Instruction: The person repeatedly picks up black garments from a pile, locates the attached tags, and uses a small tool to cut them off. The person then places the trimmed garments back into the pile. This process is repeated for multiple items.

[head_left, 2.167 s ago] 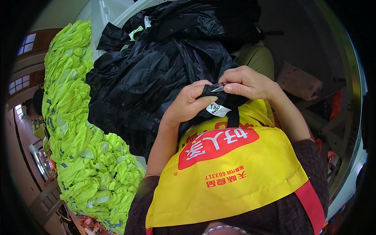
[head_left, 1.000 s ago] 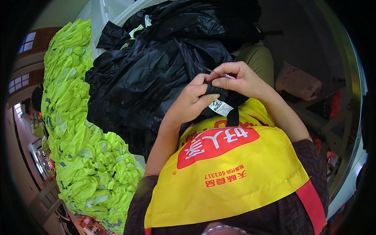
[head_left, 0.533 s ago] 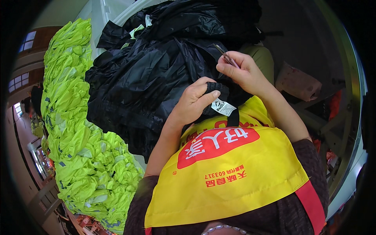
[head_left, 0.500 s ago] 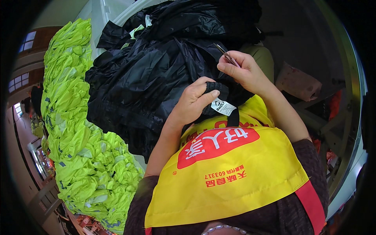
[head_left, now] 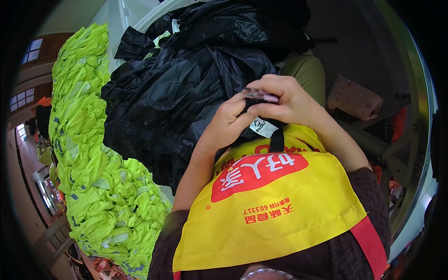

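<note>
Head view: left fingers (head_left: 239,122) pinch black garment (head_left: 177,93) at edge, right fingers (head_left: 275,84) snips (head_left: 269,98) (little room between).

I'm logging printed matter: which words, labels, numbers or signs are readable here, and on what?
I'll describe, not copy, the wording.
Yellow apron: white characters on a red patch, smaller red characters and number below; readable, upside down.
Apron above the patch: red print, partly hidden.
White label by the left hand: bold dark line readable, fine print too small.
Small white tag on black garments: too small.
</note>
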### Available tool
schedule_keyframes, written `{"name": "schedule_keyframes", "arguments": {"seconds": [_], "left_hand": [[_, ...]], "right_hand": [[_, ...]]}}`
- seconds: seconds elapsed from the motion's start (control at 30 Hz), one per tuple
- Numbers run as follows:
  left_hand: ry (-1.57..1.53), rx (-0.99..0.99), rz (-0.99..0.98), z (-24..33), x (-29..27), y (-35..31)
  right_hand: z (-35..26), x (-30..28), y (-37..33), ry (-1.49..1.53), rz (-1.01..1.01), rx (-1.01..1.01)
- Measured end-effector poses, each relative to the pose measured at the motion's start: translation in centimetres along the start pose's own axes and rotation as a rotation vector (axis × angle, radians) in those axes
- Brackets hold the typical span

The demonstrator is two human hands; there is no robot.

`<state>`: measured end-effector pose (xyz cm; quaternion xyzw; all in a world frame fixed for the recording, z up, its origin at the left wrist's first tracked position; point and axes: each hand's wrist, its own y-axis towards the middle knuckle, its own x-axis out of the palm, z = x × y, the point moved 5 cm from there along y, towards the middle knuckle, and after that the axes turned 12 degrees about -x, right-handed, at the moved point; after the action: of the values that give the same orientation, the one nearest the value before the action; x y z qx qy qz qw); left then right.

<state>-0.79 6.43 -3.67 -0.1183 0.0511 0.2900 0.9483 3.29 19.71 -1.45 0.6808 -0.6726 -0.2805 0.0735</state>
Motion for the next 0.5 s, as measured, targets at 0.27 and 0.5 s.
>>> {"name": "schedule_keyframes", "arguments": {"seconds": [0.27,0.5], "left_hand": [[0.017,-0.125,-0.030,-0.6,-0.2,-0.2],[-0.102,-0.178,-0.074,-1.4,-0.5,-0.3]], "right_hand": [[1.1,-0.3,0.0,-0.035,0.079,0.120],[2.3,-1.7,-0.8,0.089,0.026,0.260]]}}
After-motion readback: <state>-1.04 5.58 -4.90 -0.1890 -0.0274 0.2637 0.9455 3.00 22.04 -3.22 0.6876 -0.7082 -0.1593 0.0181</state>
